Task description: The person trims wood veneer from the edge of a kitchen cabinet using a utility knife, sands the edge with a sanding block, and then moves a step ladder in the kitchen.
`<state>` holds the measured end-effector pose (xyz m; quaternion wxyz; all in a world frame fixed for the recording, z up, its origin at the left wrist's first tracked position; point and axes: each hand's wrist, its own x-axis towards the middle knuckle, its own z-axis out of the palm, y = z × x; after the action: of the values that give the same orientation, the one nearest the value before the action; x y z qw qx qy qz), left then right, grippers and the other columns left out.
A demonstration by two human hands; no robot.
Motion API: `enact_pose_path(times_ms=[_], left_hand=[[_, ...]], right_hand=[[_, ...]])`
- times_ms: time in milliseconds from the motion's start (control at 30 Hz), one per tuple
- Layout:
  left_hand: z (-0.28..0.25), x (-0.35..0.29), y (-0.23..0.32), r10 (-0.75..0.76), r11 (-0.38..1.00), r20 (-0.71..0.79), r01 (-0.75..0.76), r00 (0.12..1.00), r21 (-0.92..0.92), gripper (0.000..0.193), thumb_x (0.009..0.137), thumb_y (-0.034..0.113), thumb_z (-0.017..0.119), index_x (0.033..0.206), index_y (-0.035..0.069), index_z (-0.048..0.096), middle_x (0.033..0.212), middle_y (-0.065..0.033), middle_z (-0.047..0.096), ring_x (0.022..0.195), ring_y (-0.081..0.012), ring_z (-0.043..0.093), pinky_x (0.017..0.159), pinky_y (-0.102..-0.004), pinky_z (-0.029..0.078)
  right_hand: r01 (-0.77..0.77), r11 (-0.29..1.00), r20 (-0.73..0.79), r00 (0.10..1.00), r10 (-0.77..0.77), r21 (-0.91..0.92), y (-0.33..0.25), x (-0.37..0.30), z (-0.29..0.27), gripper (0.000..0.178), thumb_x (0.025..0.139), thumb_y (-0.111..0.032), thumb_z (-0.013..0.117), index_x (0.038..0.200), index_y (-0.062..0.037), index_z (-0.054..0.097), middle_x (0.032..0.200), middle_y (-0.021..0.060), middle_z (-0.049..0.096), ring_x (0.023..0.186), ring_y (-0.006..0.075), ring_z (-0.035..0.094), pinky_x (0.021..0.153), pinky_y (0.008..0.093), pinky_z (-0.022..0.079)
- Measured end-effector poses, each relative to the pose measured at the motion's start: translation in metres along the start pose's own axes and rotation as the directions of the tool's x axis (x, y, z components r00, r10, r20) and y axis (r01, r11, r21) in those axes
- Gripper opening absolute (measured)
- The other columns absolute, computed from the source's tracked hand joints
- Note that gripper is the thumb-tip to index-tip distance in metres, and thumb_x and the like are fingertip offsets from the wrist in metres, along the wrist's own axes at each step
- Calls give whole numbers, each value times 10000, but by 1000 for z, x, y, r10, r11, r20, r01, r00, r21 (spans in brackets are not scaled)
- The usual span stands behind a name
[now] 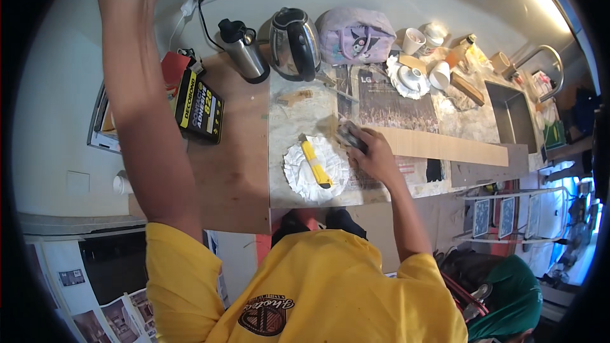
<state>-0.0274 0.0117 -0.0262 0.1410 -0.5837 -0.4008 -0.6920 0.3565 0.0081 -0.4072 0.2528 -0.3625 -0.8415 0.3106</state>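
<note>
Nearest camera: bare left forearm [143, 101], raised at left; left hand out of frame, grip cannot be told. Right hand [376, 155] closed around a small dark-grey block [349, 136], at the left end of a long, flat, pale-tan, straight-edged wooden strip [451, 145]. Strip extends right, partly over printed grey newspaper [397, 105]. Near left: yellow plastic utility knife [315, 160] on crumpled white sheet [297, 181]. Farther left: black-and-yellow rectangular tin [199, 108].
</note>
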Motion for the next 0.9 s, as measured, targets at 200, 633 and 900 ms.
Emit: enact_pose_path(times_ms=[200, 633, 900], left_hand=[[27, -69, 52, -554, 598, 48, 437, 831, -671, 480, 996, 161, 471, 1308, -177, 333, 1341, -290, 438, 1279, -366, 450, 1082, -437, 424], [-22, -28, 68, -531, -187, 564, 561, 633, -806, 535, 1020, 153, 395, 1440, -134, 226, 1495, -297, 295, 1417, -372, 277, 1188, -464, 216], [16, -43, 103, -691, -18, 316, 422, 650, -906, 569, 1018, 114, 347, 1455, -142, 89, 1550, -289, 124, 1456, -381, 138, 1209, -482, 163]], right_hand=[[108, 823, 120, 992, -49, -558, 87, 101, 3, 505, 765, -264, 716, 1235, -122, 601, 1315, 104, 523, 1226, 336, 468, 1011, 539, 353], [-12, 982, 180, 983, 47, -191, -28, 8, 112, 670, 773, -412, 759, 1232, -15, 475, 944, 274, 622, 860, 418, 651, 702, 471, 541], [13, 999, 194, 981, -3, -50, -1, 8, 119, 479, 740, -311, 777, 1070, -15, 598, 864, 207, 665, 763, 379, 667, 668, 451, 537]])
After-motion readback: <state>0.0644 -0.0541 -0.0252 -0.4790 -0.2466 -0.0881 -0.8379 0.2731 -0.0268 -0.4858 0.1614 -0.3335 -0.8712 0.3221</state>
